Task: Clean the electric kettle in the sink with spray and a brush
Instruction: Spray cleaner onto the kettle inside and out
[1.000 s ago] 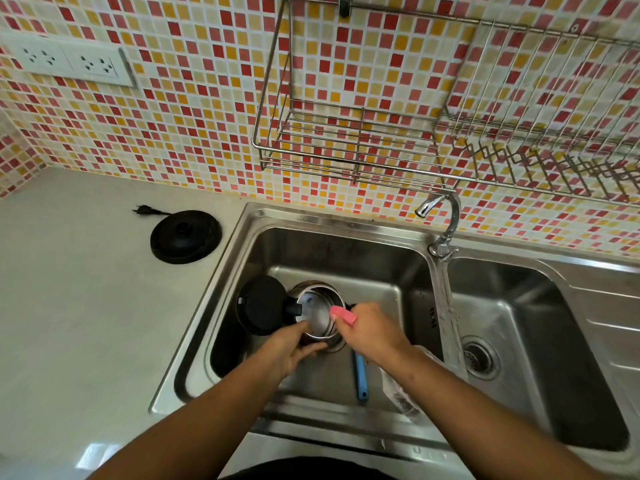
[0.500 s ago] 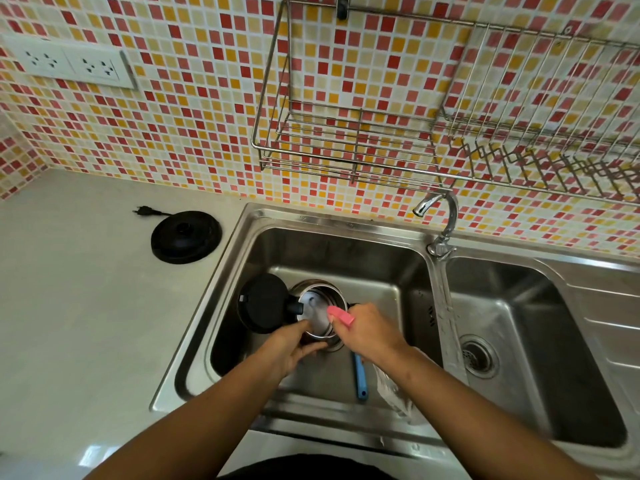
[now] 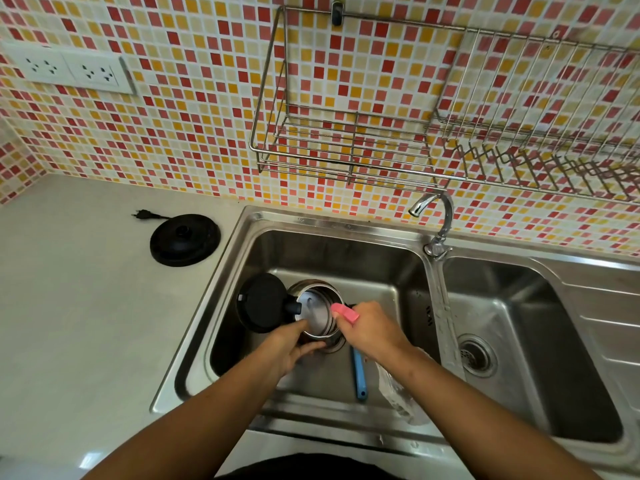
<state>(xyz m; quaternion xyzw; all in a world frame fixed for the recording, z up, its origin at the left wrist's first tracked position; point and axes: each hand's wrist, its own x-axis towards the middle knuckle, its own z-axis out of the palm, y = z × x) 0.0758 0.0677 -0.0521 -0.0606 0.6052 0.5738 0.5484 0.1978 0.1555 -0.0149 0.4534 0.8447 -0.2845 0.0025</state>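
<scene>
The steel electric kettle (image 3: 317, 315) stands upright in the left basin of the sink (image 3: 332, 225), its black lid (image 3: 261, 303) swung open to the left. My left hand (image 3: 291, 348) grips the kettle's near side just below the rim. My right hand (image 3: 370, 334) holds a spray bottle (image 3: 344, 312) whose pink nozzle points into the kettle's mouth. The bottle's clear body shows under my forearm. A blue-handled brush (image 3: 359, 375) lies on the basin floor to the right of the kettle, its head hidden under my right hand.
The kettle's black base (image 3: 184, 239) and its plug (image 3: 142, 214) lie on the counter left of the sink. The tap (image 3: 440, 216) rises between the basins. The right basin has a drain (image 3: 476, 355). A wire rack (image 3: 346, 161) hangs above, and wall sockets (image 3: 69, 69) sit upper left.
</scene>
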